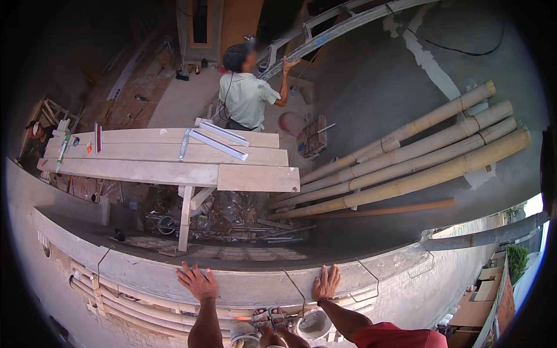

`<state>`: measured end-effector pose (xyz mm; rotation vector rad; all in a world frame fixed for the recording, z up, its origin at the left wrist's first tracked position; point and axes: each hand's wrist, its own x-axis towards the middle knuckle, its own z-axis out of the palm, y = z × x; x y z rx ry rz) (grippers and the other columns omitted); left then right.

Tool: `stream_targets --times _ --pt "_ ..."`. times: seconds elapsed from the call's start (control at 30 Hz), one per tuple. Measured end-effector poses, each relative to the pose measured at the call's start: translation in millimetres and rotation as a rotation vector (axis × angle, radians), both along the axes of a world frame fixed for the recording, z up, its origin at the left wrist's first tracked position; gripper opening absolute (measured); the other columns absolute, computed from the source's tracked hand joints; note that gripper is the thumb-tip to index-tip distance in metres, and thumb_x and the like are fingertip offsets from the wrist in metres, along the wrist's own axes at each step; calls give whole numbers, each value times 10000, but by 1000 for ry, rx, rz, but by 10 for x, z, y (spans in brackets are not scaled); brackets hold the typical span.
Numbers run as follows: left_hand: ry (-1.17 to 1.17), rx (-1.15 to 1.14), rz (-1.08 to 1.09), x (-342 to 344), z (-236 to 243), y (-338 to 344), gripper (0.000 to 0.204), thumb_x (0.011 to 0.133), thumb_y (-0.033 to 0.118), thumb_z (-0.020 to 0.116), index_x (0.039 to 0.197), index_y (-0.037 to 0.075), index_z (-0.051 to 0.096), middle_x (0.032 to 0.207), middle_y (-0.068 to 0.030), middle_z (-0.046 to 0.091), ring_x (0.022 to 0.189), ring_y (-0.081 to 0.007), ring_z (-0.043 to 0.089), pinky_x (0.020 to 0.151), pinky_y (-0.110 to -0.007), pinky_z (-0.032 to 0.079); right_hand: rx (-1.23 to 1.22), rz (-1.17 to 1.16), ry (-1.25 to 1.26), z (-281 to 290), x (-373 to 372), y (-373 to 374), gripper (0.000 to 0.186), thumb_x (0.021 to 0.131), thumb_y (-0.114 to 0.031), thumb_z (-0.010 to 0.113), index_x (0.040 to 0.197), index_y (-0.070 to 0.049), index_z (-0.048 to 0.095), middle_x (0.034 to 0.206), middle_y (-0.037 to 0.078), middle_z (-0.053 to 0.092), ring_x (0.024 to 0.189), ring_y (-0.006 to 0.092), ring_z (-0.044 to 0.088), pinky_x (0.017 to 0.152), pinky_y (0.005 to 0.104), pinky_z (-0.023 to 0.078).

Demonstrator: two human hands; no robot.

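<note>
Both of my hands rest palm down on top of a grey concrete wall (249, 285). My left hand (198, 283) lies with its fingers spread and holds nothing. Farther along the wall, my right hand (328, 283) is flat too, fingers pointing to the far edge, a dark band at its wrist. Thin bent metal rods (295, 284) hook over the wall, one between my hands and others to either side. Below, by my sandalled feet (270, 316), stand a bucket (245, 333) on the left and a round container of grey material (314, 323) on the right.
Beyond the wall is a plank platform (145, 168) with pale metal strips (219, 144) on it. A person (242, 95) behind it grips a metal ladder (331, 37). Several bamboo poles (418, 151) lean at the right. Debris (226, 217) covers the ground under the planks.
</note>
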<state>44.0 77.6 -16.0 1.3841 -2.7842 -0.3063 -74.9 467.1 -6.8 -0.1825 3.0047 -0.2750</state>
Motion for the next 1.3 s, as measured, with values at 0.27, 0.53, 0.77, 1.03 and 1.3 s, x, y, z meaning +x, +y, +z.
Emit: stream_targets --times 0.27,0.53,0.77,1.03,1.3 --pt "-77 15 8 -88 75 63 604 971 519 276 1290 33 439 1532 -197 183 1413 -488 55 1123 -612 75 -18 -4 -27 -8 -24 73 600 887 -369 416 1422 -100 366 1520 283 162 1407 475 112 1103 632 67" --pt "-54 9 5 -30 -10 13 601 946 524 339 1304 48 425 1525 -215 197 1407 -505 57 1112 -636 73 -10 19 -17 1 -60 69 618 880 -348 433 1448 -128 329 1535 271 123 1422 464 76 1115 628 50" --pt "-63 3 -22 16 -3 -64 617 937 512 365 1340 47 405 1522 -215 193 1406 -506 60 1104 -645 78 47 29 -43 -56 37 -2 614 917 -358 363 1468 -97 292 1543 263 116 1432 450 67 1115 629 47" --pt "-79 33 -22 73 -52 -57 638 921 527 374 1338 46 416 1508 -239 198 1387 -544 44 1094 -658 51 80 36 -37 17 -1 -18 604 918 -338 374 1469 -100 303 1547 251 125 1433 438 89 1125 610 65" --pt "-69 105 -33 -1 -38 -53 668 920 527 403 1362 26 397 1503 -242 192 1380 -554 24 1089 -666 62 128 -64 5 -44 3 -35 578 968 -390 333 1486 -136 299 1563 193 143 1444 386 112 1137 584 85"
